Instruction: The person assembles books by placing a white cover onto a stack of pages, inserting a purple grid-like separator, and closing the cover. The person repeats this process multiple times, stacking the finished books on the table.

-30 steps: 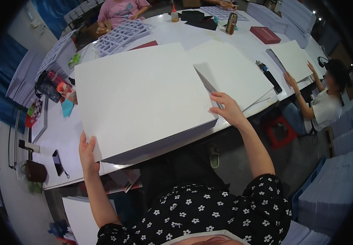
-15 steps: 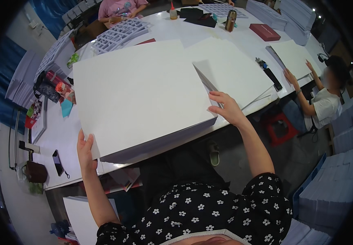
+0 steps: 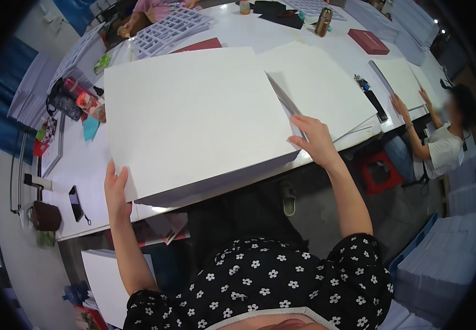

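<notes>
Nearest the camera was your black top with small white flowers [image 3: 260, 286], and both forearms rose from it toward the table. Your left hand [image 3: 117, 190] gripped the near left corner of the big white board [image 3: 194, 115], fingers curled over its edge and the thumb on top. Your right hand [image 3: 316, 140] held the board's right edge near the front corner, fingers bent around it, touching a thin grey strip [image 3: 285, 104] that ran along that edge. The board lay flat on top of a stack of similar sheets, its near edge jutting out past the rim of the white table [image 3: 84, 165].

Below the table's left end, another white sheet [image 3: 106, 280] stood near the floor. On the table to your left lay a dark phone [image 3: 75, 202], and further up that side a cluster of small colourful packets and a black bag [image 3: 64, 102].

Just right of your board lay a second stack of white sheets [image 3: 326, 82]. Beyond that, a dark, long tool [image 3: 374, 102] rested near the table edge. A seated person in a white shirt [image 3: 441, 151] had both hands on another white sheet [image 3: 403, 77].

At the far end lay white grid trays [image 3: 172, 30], a red flat box [image 3: 368, 41] and a small metal can [image 3: 324, 21]. A person in pink [image 3: 158, 8] sat across the table.
</notes>
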A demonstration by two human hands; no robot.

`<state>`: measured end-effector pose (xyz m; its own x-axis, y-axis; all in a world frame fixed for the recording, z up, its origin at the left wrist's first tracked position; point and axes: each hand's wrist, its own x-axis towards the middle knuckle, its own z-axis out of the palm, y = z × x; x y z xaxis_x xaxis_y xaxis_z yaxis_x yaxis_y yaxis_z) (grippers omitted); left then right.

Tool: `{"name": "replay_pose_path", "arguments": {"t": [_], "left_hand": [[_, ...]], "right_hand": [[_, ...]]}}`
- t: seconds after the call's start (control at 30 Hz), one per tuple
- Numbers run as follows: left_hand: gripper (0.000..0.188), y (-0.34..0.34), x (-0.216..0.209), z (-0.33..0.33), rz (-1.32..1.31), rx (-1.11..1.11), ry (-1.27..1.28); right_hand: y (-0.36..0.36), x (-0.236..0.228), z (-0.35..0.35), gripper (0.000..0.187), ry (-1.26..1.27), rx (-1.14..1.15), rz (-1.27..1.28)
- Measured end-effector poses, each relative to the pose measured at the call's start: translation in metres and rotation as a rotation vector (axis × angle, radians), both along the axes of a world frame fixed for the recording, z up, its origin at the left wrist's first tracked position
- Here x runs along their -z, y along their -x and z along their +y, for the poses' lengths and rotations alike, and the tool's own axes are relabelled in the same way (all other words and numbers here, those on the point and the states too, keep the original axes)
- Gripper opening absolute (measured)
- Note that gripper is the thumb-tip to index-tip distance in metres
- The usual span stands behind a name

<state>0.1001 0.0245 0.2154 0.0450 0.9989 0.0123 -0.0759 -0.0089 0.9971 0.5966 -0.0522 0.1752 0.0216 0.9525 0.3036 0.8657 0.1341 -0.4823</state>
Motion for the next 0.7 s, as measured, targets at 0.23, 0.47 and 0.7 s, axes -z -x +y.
{"name": "replay_pose_path", "arguments": {"t": [0.23, 0.47, 0.7], "left_hand": [[0.047, 0.004, 0.003, -0.003, -0.01, -0.014, 0.006], [0.047, 0.002, 0.006, -0.003, -0.005, -0.006, 0.011], [0.048, 0.004, 0.01, -0.002, 0.074, -0.021, -0.051]], "right_hand": [[0.046, -0.006, -0.027, 0.062, -0.285, -0.024, -0.291], [0.079, 0.006, -0.043, 0.072, -0.231, -0.175, -0.362], [0.083, 0.012, -0.042, 0.076, -0.252, -0.15, -0.36]]}}
